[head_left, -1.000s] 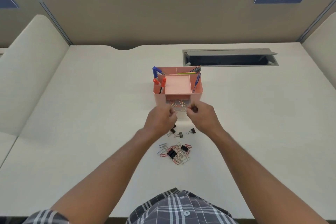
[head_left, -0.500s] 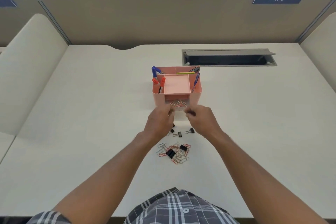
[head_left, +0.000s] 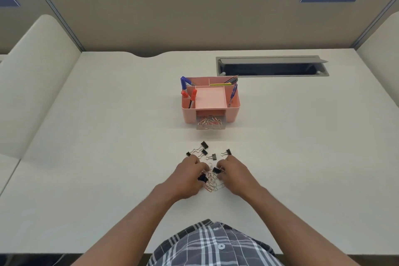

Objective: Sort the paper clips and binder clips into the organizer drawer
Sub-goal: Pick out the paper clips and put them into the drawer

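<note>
The pink organizer stands mid-desk. Its small clear drawer is pulled out at the front and holds several paper clips. Several black binder clips lie scattered between the organizer and my hands. Nearer to me is a pile of coloured paper clips with two binder clips in it. My left hand and my right hand are down on this pile from either side. Their fingers are curled and pinch into the clips. The fingertips hide exactly which clips they hold.
Pens and markers stand in the organizer's outer compartments. An open cable hatch is set into the desk behind it to the right. A partition wall closes off the back, and padded panels flank the desk.
Both hands have drawn back from the drawer front towards me and dropped onto the clip pile. The drawer now shows open, with paper clips in it.
</note>
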### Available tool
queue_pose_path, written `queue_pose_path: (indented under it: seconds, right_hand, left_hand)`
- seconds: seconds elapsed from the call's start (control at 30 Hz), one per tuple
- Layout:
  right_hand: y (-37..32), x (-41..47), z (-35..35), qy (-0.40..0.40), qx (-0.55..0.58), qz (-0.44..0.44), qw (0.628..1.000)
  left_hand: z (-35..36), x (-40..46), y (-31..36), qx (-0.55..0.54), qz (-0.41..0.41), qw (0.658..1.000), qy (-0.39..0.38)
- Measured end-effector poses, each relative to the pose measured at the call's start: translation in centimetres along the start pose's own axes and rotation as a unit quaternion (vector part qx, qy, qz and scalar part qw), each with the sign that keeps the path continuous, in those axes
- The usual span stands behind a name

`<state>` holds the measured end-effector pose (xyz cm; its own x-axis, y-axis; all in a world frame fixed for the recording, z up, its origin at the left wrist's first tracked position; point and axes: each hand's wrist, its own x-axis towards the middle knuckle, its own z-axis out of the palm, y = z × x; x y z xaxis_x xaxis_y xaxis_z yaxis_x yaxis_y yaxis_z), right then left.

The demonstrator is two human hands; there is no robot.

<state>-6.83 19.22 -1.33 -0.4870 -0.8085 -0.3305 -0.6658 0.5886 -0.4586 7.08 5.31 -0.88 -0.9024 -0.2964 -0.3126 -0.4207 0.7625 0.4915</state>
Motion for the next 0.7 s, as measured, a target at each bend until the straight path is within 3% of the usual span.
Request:
queue_pose_path:
  seconds: [0.33, 0.5, 0.7]
  right_hand:
    - [0.1, -1.3, 1.1, 0.019, -0.008, 0.007, 1.000]
    - [-0.3, -1.4, 1.6, 0.060, -0.006, 0.000, 0.998]
    - [-0.1, -1.1, 1.1, 0.052, 0.003, 0.002, 0.999]
  left_hand:
    - [1.9, -0.7, 0.5, 0.037, 0.037, 0.995, 0.083]
    - [2.5, -0.5, 1.1, 0.014, 0.051, 0.992, 0.114]
    - [2.1, -0.3, 1.5, -0.002, 0.056, 0.990, 0.128]
